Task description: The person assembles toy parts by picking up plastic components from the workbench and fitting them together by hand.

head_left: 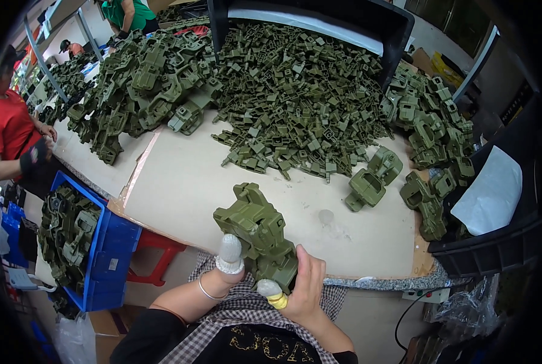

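Observation:
An olive-green moulded plastic part [255,227], blocky with an angular upper end, is held at the near edge of the table. My left hand [225,272] grips its left side, with a white knitted cover on the thumb; the other fingers are hidden behind the part. On the lower right, my right hand [306,285] has its fingers along the part's side. Its thumb wears a pale cover with yellow tape at the base and presses near the bottom end. Farther right, a similar green part [368,188] rests on the table.
A large heap of small green pieces [301,97] spills from a black bin [398,36]. Bigger green parts [149,79] are piled left, others [431,121] right. A blue crate [110,255] of parts stands left, beside a red stool [155,258]. A person in red [7,124] stands far left.

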Demonstrator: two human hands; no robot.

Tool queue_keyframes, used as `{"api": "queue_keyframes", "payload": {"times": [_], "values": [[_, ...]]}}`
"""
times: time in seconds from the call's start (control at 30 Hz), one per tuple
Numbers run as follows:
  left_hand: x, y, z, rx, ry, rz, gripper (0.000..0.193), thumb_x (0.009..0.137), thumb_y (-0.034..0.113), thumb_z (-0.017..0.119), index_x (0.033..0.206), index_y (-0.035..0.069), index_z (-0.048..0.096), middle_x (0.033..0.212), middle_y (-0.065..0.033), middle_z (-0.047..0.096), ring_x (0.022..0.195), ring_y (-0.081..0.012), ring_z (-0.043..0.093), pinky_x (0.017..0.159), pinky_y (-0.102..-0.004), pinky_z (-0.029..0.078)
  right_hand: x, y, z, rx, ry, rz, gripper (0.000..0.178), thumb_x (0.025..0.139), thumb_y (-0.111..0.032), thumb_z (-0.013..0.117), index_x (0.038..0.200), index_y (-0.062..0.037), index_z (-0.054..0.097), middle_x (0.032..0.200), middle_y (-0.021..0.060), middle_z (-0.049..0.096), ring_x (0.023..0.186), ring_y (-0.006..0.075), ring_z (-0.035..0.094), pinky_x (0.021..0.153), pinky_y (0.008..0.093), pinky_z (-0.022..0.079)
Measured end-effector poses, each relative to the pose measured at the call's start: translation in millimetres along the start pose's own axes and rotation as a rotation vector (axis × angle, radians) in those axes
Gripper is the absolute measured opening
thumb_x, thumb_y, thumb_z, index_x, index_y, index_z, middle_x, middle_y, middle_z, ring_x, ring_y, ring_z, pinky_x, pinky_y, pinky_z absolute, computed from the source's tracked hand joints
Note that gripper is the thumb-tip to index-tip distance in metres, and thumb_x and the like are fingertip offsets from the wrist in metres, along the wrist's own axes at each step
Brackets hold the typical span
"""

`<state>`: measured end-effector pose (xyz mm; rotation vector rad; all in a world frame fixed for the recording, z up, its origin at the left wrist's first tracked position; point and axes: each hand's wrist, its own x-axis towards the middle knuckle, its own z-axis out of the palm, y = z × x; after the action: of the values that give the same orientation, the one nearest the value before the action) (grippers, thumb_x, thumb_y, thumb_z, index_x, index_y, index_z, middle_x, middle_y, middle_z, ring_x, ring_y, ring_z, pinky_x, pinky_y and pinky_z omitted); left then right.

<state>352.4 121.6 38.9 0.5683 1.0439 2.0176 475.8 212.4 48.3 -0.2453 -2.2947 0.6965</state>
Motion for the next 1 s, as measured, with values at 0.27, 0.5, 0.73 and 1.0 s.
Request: {"api": "queue_keyframes", "payload": {"times": [0.27,0.5,0.73,1.0], "values": [[-5,-20,-16,-0.078,0.103,-0.008,0.049,0.091,0.039,0.044,0.126,0.005,0.037,0.123,-0.0085,0.045,0.111,-0.0173,0.047,0.093,-0.0344,0.041,-10,-1,8,0.027,-0.102,0.058,0.08,0.072,-0.038,0.067,0.126,0.0097,0.032,0.094,0.0159,0.047,0.08,0.029,0.045,0.072,0.0381,0.038],[11,-4,4,-0.006,0.172,0.025,0.04,0.093,0.03,0.042,0.122,0.002,0.042,0.117,-0.0092,0.052,0.102,-0.0179,0.054,0.089,-0.0323,0.045,-5,13,22,0.199,-0.122,0.214,0.077,0.07,-0.019,0.069,0.13,0.0069,0.028,0.092,0.016,0.046,0.083,0.0301,0.044,0.076,0.0384,0.038],[21,-4,-1,0.126,0.137,0.057,0.031,0.091,0.017,0.045,0.118,0.0,0.045,0.112,-0.0101,0.054,0.1,-0.0173,0.055,0.088,-0.0316,0.046,1,10,23,0.182,-0.182,0.284,0.08,0.07,-0.016,0.068,0.131,0.0067,0.023,0.093,0.0162,0.043,0.086,0.0309,0.042,0.079,0.039,0.035],[23,-9,-1,0.222,0.143,0.095,0.037,0.091,0.018,0.046,0.122,0.0,0.038,0.117,-0.0101,0.051,0.104,-0.018,0.053,0.09,-0.0317,0.044,2,4,30,0.038,-0.109,0.251,0.08,0.071,-0.02,0.069,0.13,0.0097,0.023,0.094,0.018,0.042,0.084,0.0319,0.042,0.077,0.0403,0.034]]}}
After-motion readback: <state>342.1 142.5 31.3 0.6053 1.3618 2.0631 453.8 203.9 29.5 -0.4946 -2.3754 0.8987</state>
